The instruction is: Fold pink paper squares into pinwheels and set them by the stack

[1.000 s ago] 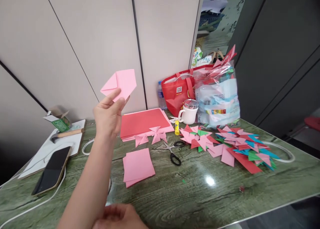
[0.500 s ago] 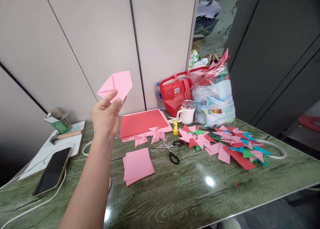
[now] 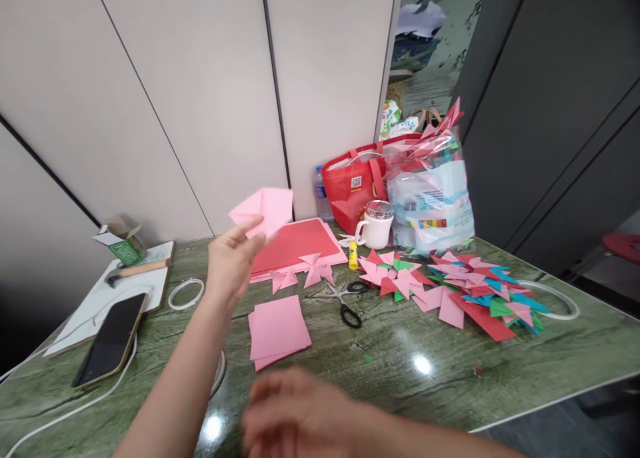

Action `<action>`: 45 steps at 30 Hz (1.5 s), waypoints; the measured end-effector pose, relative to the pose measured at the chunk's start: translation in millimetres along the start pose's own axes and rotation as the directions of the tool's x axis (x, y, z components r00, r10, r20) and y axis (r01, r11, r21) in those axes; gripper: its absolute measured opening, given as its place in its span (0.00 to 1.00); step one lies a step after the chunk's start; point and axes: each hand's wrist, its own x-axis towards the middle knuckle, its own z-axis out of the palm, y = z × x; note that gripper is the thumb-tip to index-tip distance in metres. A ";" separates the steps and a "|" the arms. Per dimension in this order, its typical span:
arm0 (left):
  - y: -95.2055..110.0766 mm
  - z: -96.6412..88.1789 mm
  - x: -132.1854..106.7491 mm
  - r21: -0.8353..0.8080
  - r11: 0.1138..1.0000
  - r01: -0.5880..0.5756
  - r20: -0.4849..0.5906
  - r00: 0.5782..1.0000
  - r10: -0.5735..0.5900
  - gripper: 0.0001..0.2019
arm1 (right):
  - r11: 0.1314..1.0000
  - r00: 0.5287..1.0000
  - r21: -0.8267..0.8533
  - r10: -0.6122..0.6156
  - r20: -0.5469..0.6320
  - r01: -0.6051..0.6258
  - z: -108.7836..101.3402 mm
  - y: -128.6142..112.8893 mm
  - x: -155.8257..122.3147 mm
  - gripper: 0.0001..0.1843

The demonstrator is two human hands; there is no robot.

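Observation:
My left hand [image 3: 231,263] is raised above the green table [image 3: 400,385] and pinches a folded pink paper [image 3: 264,209] between thumb and fingers. My right hand [image 3: 295,418] is low in the foreground, smeared by motion, so its fingers cannot be read. Below the left hand lies a small stack of pink square sheets [image 3: 278,329]. Behind it sits a stack of red paper [image 3: 300,243] with two pink folded shapes [image 3: 303,273] at its front edge.
Black scissors [image 3: 347,305], a yellow glue stick [image 3: 353,255] and a white mug [image 3: 376,226] stand mid-table. A heap of coloured folded pieces [image 3: 460,295] lies right, before a red bag [image 3: 353,185] and plastic bag [image 3: 433,191]. A phone [image 3: 111,338], hammer [image 3: 133,270] and cables sit left.
My left hand has dropped and moved right with the folded pink paper. My right hand has come up into view at the bottom, blurred.

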 end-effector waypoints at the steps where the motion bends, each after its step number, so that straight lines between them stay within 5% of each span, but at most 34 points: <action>1: -4.4 -7.8 -8.1 0.054 0.994 0.100 0.020 0.995 -0.101 0.17 | 0.989 0.982 -0.025 -0.145 -0.118 0.143 -10.8 -18.2 -2.9 0.12; 2: -8.7 -16.1 -16.8 0.113 0.976 0.188 0.058 0.979 -0.195 0.17 | 0.931 0.902 -0.147 -0.360 -0.237 0.333 -23.8 -35.9 -5.5 0.11; 3: -12.6 -24.3 -25.7 0.173 0.954 0.246 0.093 0.960 -0.265 0.16 | 0.820 0.759 -0.303 -0.567 -0.320 0.485 -38.1 -51.9 -7.7 0.10; 5: -18.8 -38.1 -42.6 0.241 0.918 0.314 0.182 0.915 -0.361 0.10 | 0.604 0.578 -0.553 -0.777 -0.250 0.574 -67.1 -74.6 -11.0 0.07; 7: -23.0 -46.7 -56.0 0.265 0.897 0.353 0.297 0.855 -0.424 0.06 | 0.477 0.613 -0.693 -0.787 -0.063 0.541 -89.8 -82.9 -12.7 0.11; 11: -31.0 -54.8 -68.8 0.398 0.797 0.455 0.405 0.692 -0.597 0.06 | 0.439 0.812 -0.775 -0.561 0.160 0.455 -106.4 -71.9 -10.5 0.18; 13: -37.5 -59.2 -69.4 0.433 0.765 0.477 0.397 0.661 -0.637 0.07 | 0.456 0.865 -0.783 -0.462 0.199 0.423 -107.0 -63.8 -5.4 0.19; 15: -46.3 -64.6 -68.4 0.444 0.745 0.498 0.369 0.656 -0.658 0.08 | 0.461 0.870 -0.778 -0.446 0.212 0.427 -108.1 -57.5 2.0 0.18; 17: -56.7 -69.6 -67.3 0.406 0.770 0.493 0.314 0.716 -0.624 0.09 | 0.438 0.853 -0.789 -0.482 0.199 0.432 -111.0 -52.3 10.0 0.16; 20: -71.9 -73.0 -67.4 0.297 0.853 0.429 0.098 0.875 -0.474 0.12 | 0.406 0.810 -0.796 -0.561 0.170 0.448 -116.0 -44.5 18.7 0.16; 22: -78.8 -72.1 -68.9 0.282 0.870 0.405 -0.009 0.908 -0.419 0.15 | 0.431 0.792 -0.770 -0.592 0.152 0.470 -117.8 -39.6 20.6 0.16; 24: -82.1 -69.1 -71.3 0.261 0.882 0.393 -0.065 0.919 -0.390 0.17 | 0.442 0.782 -0.755 -0.605 0.148 0.485 -117.7 -36.1 19.8 0.15; 27: -82.3 -62.2 -75.6 0.120 0.924 0.362 -0.122 0.929 -0.348 0.18 | 0.327 0.747 -0.832 -0.647 0.149 0.449 -115.0 -34.4 16.0 0.12; 32: -84.0 -51.6 -84.3 -0.019 0.929 0.371 -0.060 0.927 -0.371 0.17 | 0.205 0.682 -0.876 -0.710 0.173 0.436 -110.6 -34.1 10.5 0.08; 39: -92.1 -51.5 -90.5 0.077 0.905 0.417 -0.003 0.908 -0.418 0.19 | 0.228 0.768 -0.877 -0.604 0.213 0.423 -112.1 -31.2 7.3 0.17; 45: -92.1 -50.7 -93.9 0.102 0.861 0.498 0.089 0.858 -0.506 0.22 | 0.280 0.766 -0.879 -0.629 0.135 0.385 -111.7 -34.6 5.8 0.12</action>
